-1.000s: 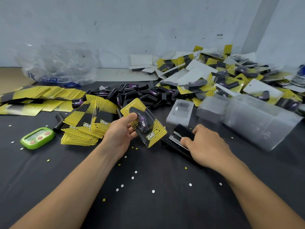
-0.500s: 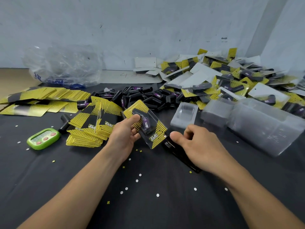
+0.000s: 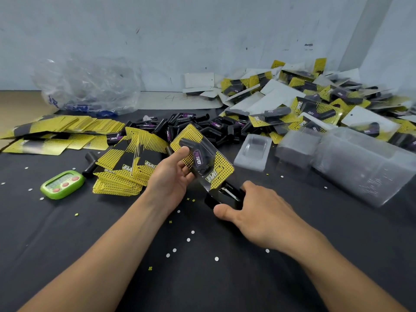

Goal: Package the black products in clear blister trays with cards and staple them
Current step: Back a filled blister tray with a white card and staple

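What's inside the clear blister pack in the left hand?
A black product with a purple label, over a yellow card. The left hand covers one edge; the card's back is hidden.

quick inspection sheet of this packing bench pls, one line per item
surface: black table cover, dotted with small white and yellow paper bits
job's things: blister pack, lower corner at the stapler; loose black products, yellow cards, empty clear trays, finished packs heaped far right
clutter: green timer, crumpled plastic bag
hands: left hand holds the blister pack; right hand grips the stapler
cables: nothing seen
surroundings: pale wall behind the table
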